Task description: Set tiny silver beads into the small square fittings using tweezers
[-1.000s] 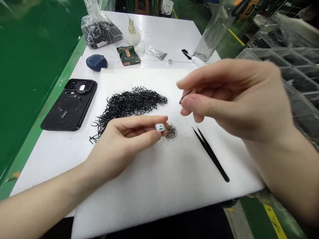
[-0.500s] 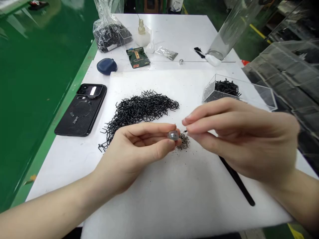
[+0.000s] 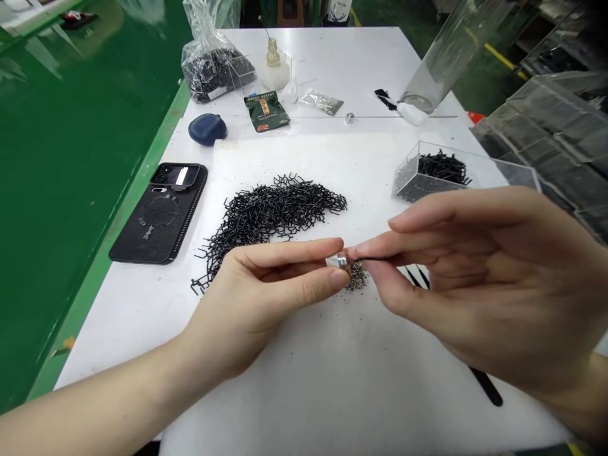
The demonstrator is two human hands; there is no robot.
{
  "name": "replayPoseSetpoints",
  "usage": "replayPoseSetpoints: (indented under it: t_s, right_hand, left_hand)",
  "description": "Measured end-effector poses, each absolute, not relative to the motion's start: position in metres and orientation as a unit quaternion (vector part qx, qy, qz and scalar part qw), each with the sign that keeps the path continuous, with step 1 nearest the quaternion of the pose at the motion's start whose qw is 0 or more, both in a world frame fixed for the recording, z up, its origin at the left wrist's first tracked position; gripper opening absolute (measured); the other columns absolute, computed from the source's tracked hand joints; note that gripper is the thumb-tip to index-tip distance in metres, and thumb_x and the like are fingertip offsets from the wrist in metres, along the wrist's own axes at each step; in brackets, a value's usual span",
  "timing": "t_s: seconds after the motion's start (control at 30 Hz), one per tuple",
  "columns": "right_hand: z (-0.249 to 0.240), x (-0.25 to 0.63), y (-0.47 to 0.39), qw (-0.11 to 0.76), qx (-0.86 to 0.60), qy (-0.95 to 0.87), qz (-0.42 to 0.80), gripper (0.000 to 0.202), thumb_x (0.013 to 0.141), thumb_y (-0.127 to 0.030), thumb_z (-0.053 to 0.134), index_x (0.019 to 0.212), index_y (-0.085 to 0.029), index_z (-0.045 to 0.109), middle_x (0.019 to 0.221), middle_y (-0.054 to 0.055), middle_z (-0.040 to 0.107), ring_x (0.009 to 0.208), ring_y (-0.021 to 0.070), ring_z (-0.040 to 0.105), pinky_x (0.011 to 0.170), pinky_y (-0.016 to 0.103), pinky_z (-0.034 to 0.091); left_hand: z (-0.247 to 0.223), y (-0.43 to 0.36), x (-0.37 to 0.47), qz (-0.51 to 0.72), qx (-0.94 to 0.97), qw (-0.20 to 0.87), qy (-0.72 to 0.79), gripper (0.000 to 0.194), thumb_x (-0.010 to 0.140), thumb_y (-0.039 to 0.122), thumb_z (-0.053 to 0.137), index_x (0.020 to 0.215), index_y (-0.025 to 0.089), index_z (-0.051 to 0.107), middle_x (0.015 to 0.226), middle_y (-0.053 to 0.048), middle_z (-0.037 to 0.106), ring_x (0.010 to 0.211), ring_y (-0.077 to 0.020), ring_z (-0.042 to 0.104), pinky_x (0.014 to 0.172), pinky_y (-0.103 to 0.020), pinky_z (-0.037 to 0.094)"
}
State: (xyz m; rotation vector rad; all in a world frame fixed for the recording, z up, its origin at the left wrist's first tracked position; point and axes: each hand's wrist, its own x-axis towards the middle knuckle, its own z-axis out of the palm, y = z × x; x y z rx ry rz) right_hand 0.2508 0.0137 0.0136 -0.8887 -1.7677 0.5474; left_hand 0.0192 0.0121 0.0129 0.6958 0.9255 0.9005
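Between thumb and fingers, my left hand (image 3: 266,291) pinches a small silvery metal piece (image 3: 336,260). My right hand (image 3: 479,278) is closed at thumb and index finger on a thin black piece (image 3: 368,258), whose left end is at the metal piece. Just beneath the fingertips lies a small heap of tiny metallic bits (image 3: 357,277), partly hidden. Behind my left hand spreads a pile of bent black pieces (image 3: 280,206) on the white mat (image 3: 304,392). Black tweezers (image 3: 485,386) lie partly covered by my right hand.
A black phone (image 3: 159,212) and a dark blue case (image 3: 208,129) are at the left. Farther back are a plastic bag of black pieces (image 3: 209,73), a green packet (image 3: 266,112) and a glass cylinder (image 3: 432,69). An acrylic box (image 3: 408,174) stands at the right.
My right hand has turned to show more of its palm, and its fingertips have come up to the metal piece. The metal piece has tilted in my left hand. The view has shifted slightly.
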Motion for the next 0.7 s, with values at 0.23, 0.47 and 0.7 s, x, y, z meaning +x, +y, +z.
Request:
replayPoseSetpoints:
  t_s: [0.23,0.47,0.7]
  right_hand:
    - [0.0103,0.251,0.0162,0.522,-0.379,-0.73,0.223,0.046,0.088,-0.003,0.101,0.117,-0.031,0.078,0.109,0.0,0.093,0.091,0.0234,0.097,0.081,0.026,0.084]
    - [0.0064,0.2531,0.0171,0.502,-0.377,-0.752,0.2,0.043,0.092,-0.006,0.099,0.118,-0.03,0.074,0.108,0.0,0.091,0.095,0.0207,0.097,0.089,0.022,0.083]
    - [0.0088,0.25,0.0145,0.502,-0.38,-0.75,0.203,0.044,0.092,-0.002,0.095,0.116,-0.031,0.073,0.104,-0.004,0.091,0.096,0.0191,0.097,0.092,0.021,0.082]
  left_hand:
    - [0.0111,0.0121,0.0178,0.401,0.328,0.734,0.438,0.033,0.075,0.041,0.125,0.099,0.037,0.103,0.105,0.001,0.1,0.096,-0.0112,0.091,0.093,-0.01,0.07]
    - [0.0111,0.0115,0.0182,0.399,0.325,0.733,0.445,0.032,0.074,0.037,0.125,0.099,0.037,0.104,0.103,0.002,0.1,0.097,-0.0117,0.089,0.093,-0.011,0.069]
    - [0.009,0.012,0.0176,0.397,0.327,0.733,0.445,0.032,0.076,0.025,0.122,0.1,0.037,0.104,0.099,0.003,0.099,0.097,-0.0118,0.088,0.093,-0.012,0.067]
